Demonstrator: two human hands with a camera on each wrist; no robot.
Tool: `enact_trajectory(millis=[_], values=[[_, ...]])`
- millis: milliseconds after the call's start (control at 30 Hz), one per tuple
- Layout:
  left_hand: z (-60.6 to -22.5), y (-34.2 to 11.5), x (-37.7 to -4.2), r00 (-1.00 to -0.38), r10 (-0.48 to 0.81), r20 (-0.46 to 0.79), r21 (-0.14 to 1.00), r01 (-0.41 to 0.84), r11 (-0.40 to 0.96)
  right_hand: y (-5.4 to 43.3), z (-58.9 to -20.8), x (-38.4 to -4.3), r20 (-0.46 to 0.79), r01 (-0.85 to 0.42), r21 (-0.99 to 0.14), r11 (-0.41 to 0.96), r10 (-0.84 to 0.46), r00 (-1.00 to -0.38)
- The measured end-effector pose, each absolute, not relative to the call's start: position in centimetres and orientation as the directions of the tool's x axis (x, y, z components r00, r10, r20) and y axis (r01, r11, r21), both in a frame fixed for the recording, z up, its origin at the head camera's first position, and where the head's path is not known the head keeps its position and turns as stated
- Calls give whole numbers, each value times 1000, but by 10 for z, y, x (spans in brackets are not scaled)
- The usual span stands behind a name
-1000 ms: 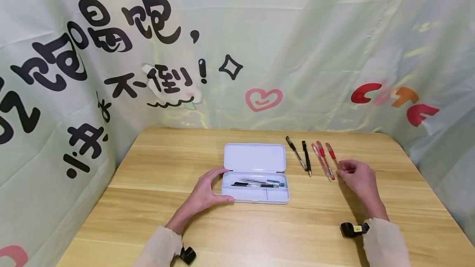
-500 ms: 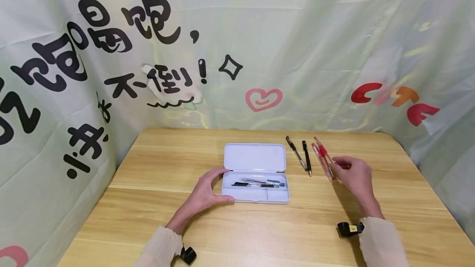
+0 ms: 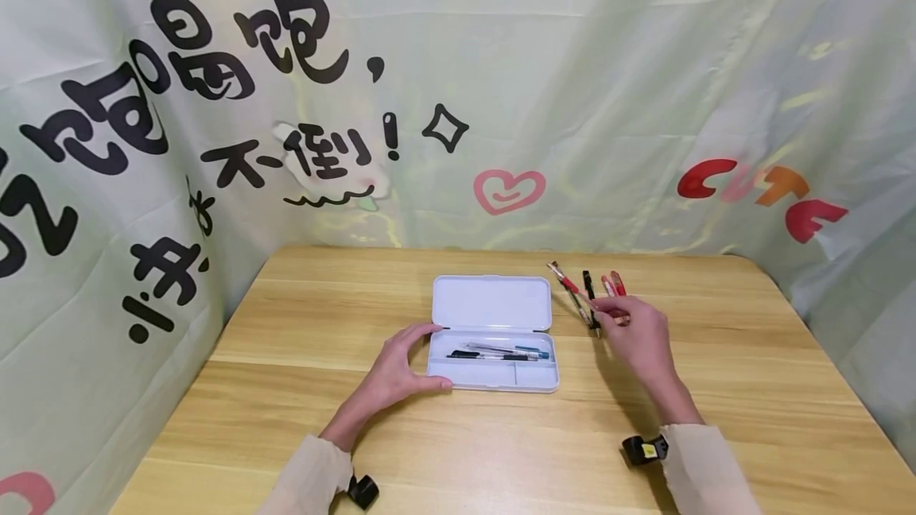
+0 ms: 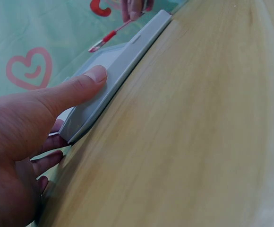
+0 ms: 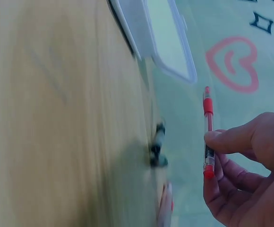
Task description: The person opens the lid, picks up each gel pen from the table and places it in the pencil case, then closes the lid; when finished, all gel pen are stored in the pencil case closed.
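Here, a slim red pen (image 5: 208, 120), clear-barrelled, red-gripped, pinched in right fingers (image 5: 241, 176), left fingers (image 4: 49, 163) holding white case (image 3: 472, 376).

"What colour is the pencil case (image 3: 491, 304)?"
"Very pale, whitish with a little purple. The pens inside (image 3: 511, 357) have black, blue and see-through bits."
"And the pen (image 5: 209, 124) in the right hand (image 3: 635, 336)?"
"Red near both ends, see-through in the middle, with a black part."
"What about near the bench's (image 3: 515, 451) far edge?"
"Black pens (image 3: 589, 284) and red pens (image 3: 619, 284). The bench is yellowy brown with woody stripes."
"And the cloth (image 3: 608, 86)?"
"Pale green, with black writing (image 3: 232, 152), a pink heart (image 3: 506, 198) and red, pink and orange letters (image 3: 780, 186)!"
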State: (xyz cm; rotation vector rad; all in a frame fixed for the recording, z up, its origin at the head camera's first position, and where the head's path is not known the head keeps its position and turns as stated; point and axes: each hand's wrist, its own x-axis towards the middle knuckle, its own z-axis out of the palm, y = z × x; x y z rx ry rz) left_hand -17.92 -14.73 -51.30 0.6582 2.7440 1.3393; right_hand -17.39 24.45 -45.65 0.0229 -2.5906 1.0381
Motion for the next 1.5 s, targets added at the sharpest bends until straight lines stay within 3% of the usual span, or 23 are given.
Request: enact_trajectory(millis=[433,633,1067,1500], values=[[-514,-147,-179,-915,372,157,753,355,554,199,-465,-170,408,-358,-652,669,-88,-909],[-513,-147,-179,-919,367,142,755,341,560,179,-465,-166,332,-357,-692,628,-163,-929],[-510,-147,-177,-926,357,121,772,314,553,156,-472,-167,190,-306,-638,706,-241,-952],[-509,-147,-177,-926,358,121,766,316,560,164,-469,-168,228,-315,-651,690,-218,-949]])
